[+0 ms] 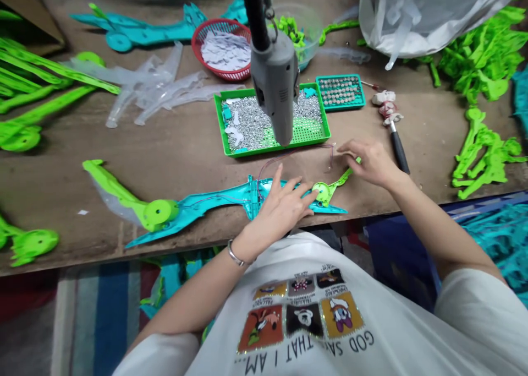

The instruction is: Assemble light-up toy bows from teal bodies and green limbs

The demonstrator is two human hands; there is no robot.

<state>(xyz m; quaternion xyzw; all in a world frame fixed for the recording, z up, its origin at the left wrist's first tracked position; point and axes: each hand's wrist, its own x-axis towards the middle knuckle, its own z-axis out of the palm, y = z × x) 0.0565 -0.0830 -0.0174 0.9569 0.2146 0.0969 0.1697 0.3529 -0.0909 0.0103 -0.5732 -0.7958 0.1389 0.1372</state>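
Note:
My left hand [286,200] lies across a long blue plastic bow-shaped half shell [214,198], fingers spread over its right part. A green curved limb with a round hub [160,213] is fitted at the shell's left end. On the right end sits a smaller green arm with a round hub [323,193], near my left fingertips. My right hand [369,161] is above that arm's far tip, fingers bent together in a pinch; what they hold is hidden. A thin red-blue wire [297,149] loops up from the shell, its end close to my right fingertips.
A green tray [225,136] of small screws stands behind the shell, beside a teal tray of round metal pieces [340,91]. A grey electric screwdriver [276,84] hangs above. Around them are a red basket [197,51], a black-handled tool [399,150] and green part piles [482,150].

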